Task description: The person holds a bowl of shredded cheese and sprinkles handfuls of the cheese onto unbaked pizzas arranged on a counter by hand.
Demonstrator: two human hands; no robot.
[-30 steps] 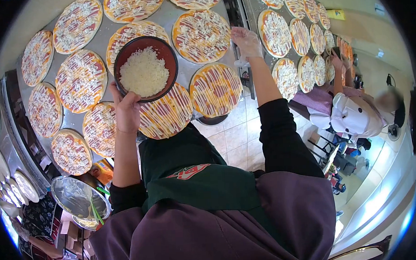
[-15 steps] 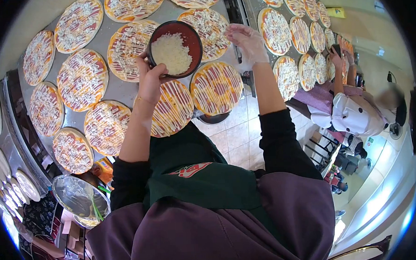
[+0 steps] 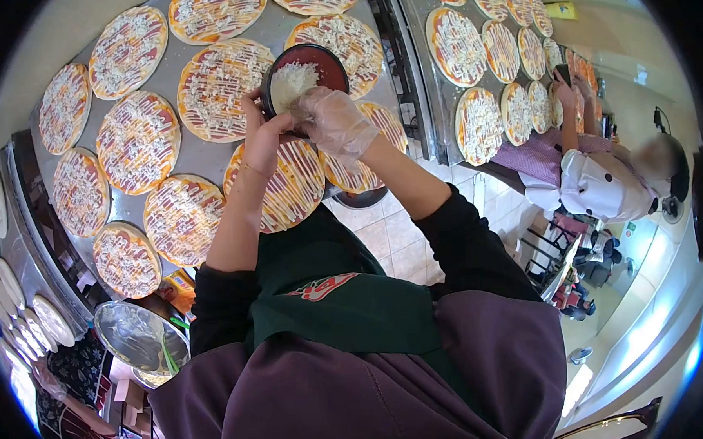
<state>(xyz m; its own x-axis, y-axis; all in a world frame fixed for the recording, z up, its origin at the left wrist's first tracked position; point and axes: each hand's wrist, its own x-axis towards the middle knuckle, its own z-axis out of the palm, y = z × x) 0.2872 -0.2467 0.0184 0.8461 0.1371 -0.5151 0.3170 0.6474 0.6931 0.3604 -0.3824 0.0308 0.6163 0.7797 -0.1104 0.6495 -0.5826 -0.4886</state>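
My left hand (image 3: pixel 265 135) grips the near left rim of a dark bowl (image 3: pixel 330 63), which is red inside and holds white grated cheese (image 3: pixel 292 82). In a clear plastic glove, my right hand (image 3: pixel 333 124) reaches into the bowl's near side with its fingers bunched together; the fingertips and anything between them are hidden. Beneath the hands lie two pizzas with orange and white stripes, one on the left (image 3: pixel 283 187) and one on the right (image 3: pixel 383 128). A cheese-topped pizza (image 3: pixel 224 90) is left of the bowl, and another (image 3: pixel 352 47) lies partly behind it.
Several more topped pizzas cover the metal table (image 3: pixel 123 200). A second table (image 3: pixel 446 129) with pizzas stands to the right, where a co-worker (image 3: pixel 593 181) holds a dark object. At lower left are a metal bowl (image 3: pixel 137 331) and plain dough rounds (image 3: pixel 52 320).
The bowl has moved right with my left hand. My gloved right hand has come from beyond the table's right edge down and left into the bowl, and its fingers have closed.
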